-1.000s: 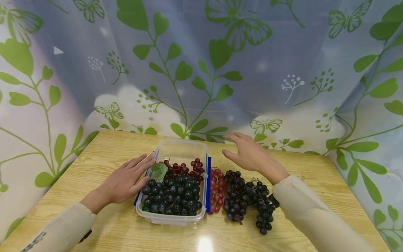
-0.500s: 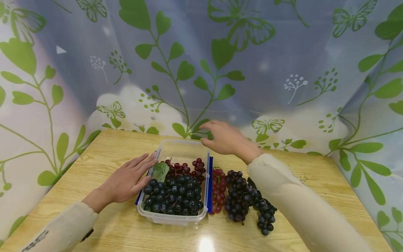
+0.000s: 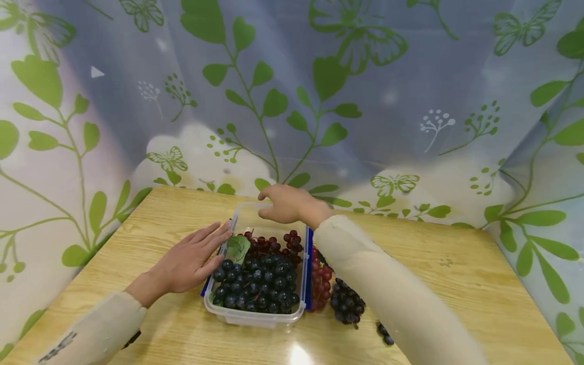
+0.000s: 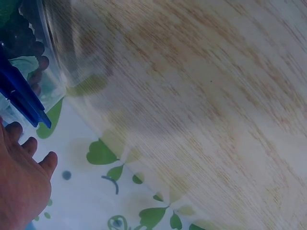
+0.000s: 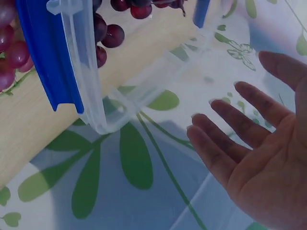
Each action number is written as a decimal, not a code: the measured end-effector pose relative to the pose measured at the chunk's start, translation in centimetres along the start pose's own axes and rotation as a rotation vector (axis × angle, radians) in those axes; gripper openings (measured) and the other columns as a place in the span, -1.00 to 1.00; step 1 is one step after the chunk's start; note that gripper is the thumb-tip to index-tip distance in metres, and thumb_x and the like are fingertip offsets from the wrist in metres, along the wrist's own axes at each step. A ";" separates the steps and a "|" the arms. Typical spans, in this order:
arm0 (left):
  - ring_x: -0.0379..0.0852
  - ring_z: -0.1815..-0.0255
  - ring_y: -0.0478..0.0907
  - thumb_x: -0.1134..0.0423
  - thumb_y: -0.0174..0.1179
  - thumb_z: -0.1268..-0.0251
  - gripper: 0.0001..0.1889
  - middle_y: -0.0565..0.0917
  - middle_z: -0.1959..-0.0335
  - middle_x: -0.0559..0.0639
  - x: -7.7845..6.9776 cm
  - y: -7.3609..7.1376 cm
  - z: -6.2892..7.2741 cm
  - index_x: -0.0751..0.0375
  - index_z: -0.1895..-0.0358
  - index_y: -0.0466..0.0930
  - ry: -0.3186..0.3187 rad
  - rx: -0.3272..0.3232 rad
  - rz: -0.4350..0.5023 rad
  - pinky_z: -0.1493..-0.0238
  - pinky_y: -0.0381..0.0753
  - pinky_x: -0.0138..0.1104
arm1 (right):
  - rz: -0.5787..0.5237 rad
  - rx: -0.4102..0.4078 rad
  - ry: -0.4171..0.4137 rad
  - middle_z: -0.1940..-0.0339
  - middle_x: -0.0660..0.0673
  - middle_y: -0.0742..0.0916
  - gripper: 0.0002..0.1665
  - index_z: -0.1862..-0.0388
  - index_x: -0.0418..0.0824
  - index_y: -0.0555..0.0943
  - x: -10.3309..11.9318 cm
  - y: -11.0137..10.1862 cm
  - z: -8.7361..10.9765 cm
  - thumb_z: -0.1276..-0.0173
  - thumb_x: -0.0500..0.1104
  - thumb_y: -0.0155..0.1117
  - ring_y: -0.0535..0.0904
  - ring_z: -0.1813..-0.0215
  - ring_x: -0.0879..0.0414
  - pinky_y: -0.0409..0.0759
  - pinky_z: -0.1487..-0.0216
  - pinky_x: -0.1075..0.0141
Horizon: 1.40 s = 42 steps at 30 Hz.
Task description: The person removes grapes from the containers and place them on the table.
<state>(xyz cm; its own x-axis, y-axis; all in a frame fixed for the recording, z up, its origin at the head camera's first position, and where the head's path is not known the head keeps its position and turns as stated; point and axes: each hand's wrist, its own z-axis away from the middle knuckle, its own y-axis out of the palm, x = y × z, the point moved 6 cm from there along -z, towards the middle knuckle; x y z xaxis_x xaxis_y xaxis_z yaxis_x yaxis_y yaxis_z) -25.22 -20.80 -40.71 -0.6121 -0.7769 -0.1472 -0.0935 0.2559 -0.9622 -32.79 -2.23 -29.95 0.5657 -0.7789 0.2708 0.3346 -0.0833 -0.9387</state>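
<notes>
And the right sleeve (image 3: 388, 294) swings across to the left, now covering much of the fruit on the table (image 3: 182, 337)! The right hand (image 3: 288, 204) goes with it: a second ago it was off to the box's right, and here it is over the far end. The right wrist view has its fingers spread apart, holding nothing, apart from the rim. The left hand (image 3: 189, 258) hasn't budged, flat and straight-fingered along the left edge, gripping nothing; whether it presses down, I can't tell. What does it mean? My reading: both hands are now at the box, with no grapes being carried and the load inside undisturbed.

Now the box (image 3: 255, 320) itself: clear plastic, upright on the table in front of the person, no lid showing on top. Inside, a plump, shiny black bunch (image 3: 257, 289) fills the near half, and a smaller dark red bunch (image 3: 292, 243) sits behind it. Just outside, a pink-red bunch (image 3: 321, 281) lies close by a long blue strip (image 3: 309, 276) on the box's right side. Then a green leaf (image 3: 238, 248) at the inner left, and smallest, a few black grapes (image 3: 385, 332) peeking out past the sleeve.
</notes>
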 end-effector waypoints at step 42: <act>0.09 -0.48 0.00 0.00 -0.15 -0.53 -0.44 0.08 -0.51 0.05 -0.2 -0.1 0.1 0.16 -0.47 0.18 0.009 -0.018 -0.013 -0.34 0.12 0.05 | 0.203 0.153 0.029 0.48 0.10 0.62 -0.80 0.35 -0.05 0.66 1.6 7.3 -2.9 -0.23 0.03 0.40 0.52 0.47 0.20 0.49 0.41 0.31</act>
<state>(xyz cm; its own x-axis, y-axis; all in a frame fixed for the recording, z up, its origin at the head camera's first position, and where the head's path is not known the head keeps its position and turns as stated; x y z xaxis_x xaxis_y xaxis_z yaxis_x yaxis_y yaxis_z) -25.01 -20.74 -40.65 -0.6175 -0.7753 -0.1325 -0.1158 0.2562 -0.9597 -31.64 -5.83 -36.97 0.6117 -0.7878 0.0717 0.3278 0.1699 -0.9294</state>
